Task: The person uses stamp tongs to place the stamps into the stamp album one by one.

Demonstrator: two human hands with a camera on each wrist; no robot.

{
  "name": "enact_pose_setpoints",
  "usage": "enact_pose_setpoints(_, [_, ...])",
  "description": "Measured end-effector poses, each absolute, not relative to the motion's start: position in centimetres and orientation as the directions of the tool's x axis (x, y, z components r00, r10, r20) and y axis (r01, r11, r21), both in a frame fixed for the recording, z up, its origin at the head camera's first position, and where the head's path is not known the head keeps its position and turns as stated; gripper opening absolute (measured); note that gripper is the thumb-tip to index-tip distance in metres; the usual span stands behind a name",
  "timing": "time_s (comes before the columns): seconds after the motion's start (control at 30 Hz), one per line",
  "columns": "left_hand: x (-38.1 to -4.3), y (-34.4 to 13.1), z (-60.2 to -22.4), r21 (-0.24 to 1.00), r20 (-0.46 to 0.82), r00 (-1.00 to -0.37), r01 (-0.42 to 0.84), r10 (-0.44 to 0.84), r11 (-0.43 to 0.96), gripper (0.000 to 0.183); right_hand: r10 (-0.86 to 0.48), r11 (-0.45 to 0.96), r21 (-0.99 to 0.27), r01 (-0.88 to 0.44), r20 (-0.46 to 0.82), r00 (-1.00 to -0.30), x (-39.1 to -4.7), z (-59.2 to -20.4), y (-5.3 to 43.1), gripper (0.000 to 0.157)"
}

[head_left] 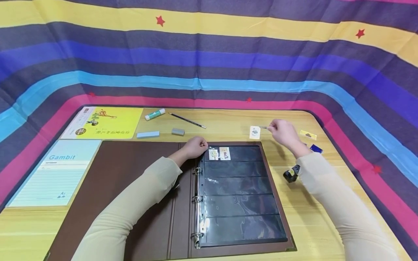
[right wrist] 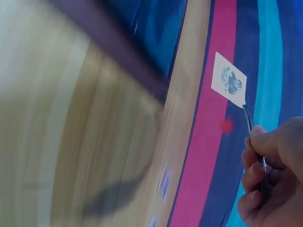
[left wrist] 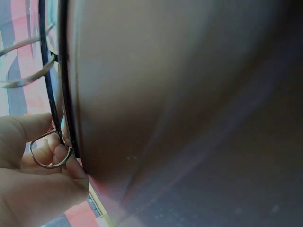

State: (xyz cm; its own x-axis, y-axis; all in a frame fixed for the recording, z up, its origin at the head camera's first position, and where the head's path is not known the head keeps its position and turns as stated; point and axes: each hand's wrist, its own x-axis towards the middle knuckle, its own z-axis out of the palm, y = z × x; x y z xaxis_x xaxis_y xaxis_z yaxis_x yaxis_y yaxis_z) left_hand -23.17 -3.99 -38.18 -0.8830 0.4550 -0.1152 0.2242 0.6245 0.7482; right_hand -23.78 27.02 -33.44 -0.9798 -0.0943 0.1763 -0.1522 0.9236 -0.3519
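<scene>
In my right hand (head_left: 285, 133) I grip a thin pair of metal tweezers (right wrist: 248, 118). Their tips hold a white stamp (head_left: 255, 132) with a small grey printed picture, raised beyond the album's top right corner. My left hand (head_left: 196, 146) is at the top inner corner of a black pocket page (head_left: 240, 186), its thumb and fingers pinching the page's edge beside a metal ring (left wrist: 51, 166). The page lies in an open brown ring binder (head_left: 140, 188). Two stamps (head_left: 224, 153) sit side by side in the page's top row, at the left.
Right of the binder lie a black object (head_left: 291, 174), a yellow stamp (head_left: 308, 135) and a blue one (head_left: 316, 148). Behind it are a grey eraser (head_left: 177, 132), a light blue block (head_left: 148, 135), a pencil (head_left: 187, 120) and a glue stick (head_left: 155, 114). A yellow book (head_left: 114, 125) and Gambit notebook (head_left: 55, 174) lie left.
</scene>
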Motion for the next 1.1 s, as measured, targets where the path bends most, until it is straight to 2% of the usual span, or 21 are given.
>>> enact_pose_setpoints(0.17, [-23.1,-4.0,-38.0,0.736,-0.12,-0.889,0.22,0.443,0.64,0.026,-0.175,0.907,-0.351,-0.232,0.186,-0.967,-24.2,-34.4,23.2,0.012])
enact_pose_setpoints(0.33, [-23.2,-3.9,-38.2,0.741,-0.119,-0.885,0.222,0.45,0.634,0.028,-0.223,0.909,-0.312,-0.275,0.193,-0.956,-24.3,-35.7,21.6,0.011])
enact_pose_setpoints(0.57, [-23.3,-4.0,-38.2,0.737,-0.112,-0.882,0.235,0.457,0.634,0.028,-0.256,0.904,-0.315,-0.29,0.147,-0.956,-23.8,-36.3,21.3,0.01])
enact_pose_setpoints(0.8, [-23.3,-4.1,-38.1,0.739,-0.124,-0.886,0.218,0.446,0.638,0.027,-0.233,0.887,-0.353,-0.299,0.219,-0.948,-23.8,-35.7,21.6,0.011])
enact_pose_setpoints(1.1, [-23.2,-4.0,-38.2,0.743,-0.126,-0.886,0.214,0.447,0.634,0.027,-0.224,0.887,-0.373,-0.271,0.164,-0.961,-23.9,-35.7,21.3,0.01])
